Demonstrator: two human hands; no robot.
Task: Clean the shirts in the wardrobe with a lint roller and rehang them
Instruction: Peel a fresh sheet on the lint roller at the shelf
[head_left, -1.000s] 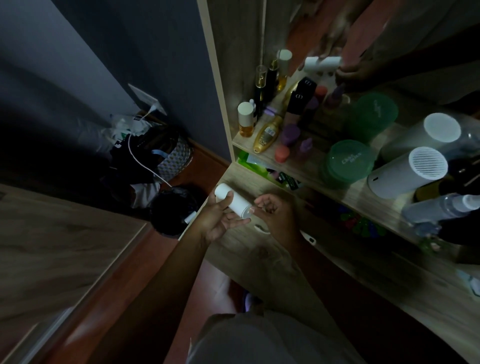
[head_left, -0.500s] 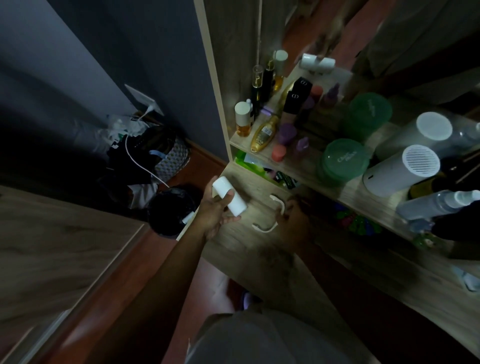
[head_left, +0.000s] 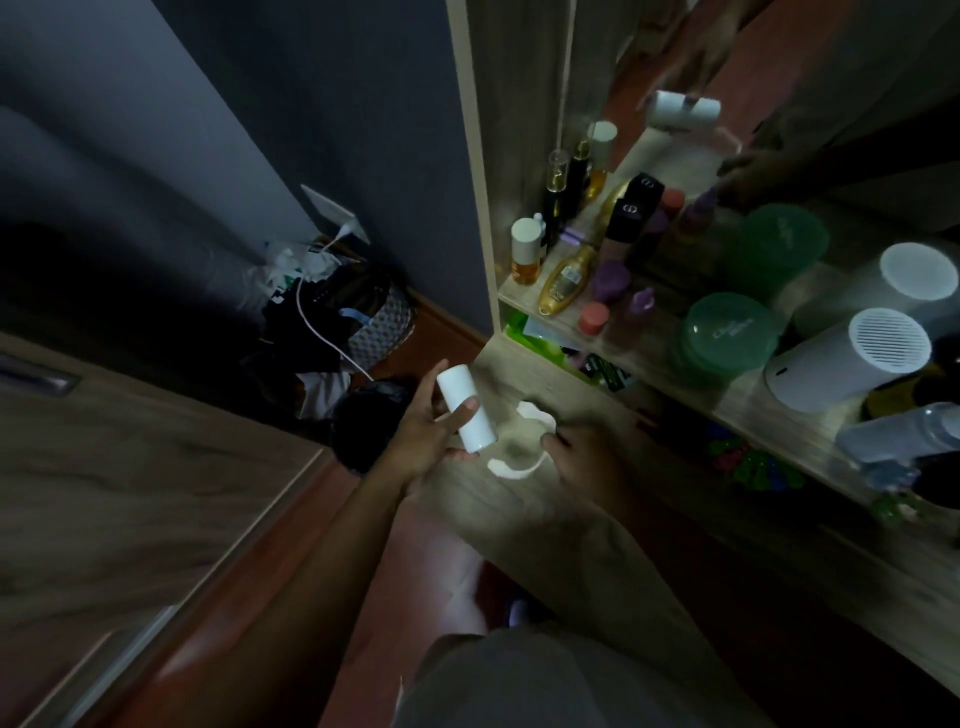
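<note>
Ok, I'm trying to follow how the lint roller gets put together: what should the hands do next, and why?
Probably lift the white handle off the desk with the right hand and bring it to the white roll. The left hand holds the roll clear of the desk, and the right hand is at the handle, though blur hides any grip.

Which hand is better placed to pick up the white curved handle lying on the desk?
The right hand: it sits right at the handle on the desk, though blur hides whether it grips it. The left hand is busy holding the white roll.
</note>
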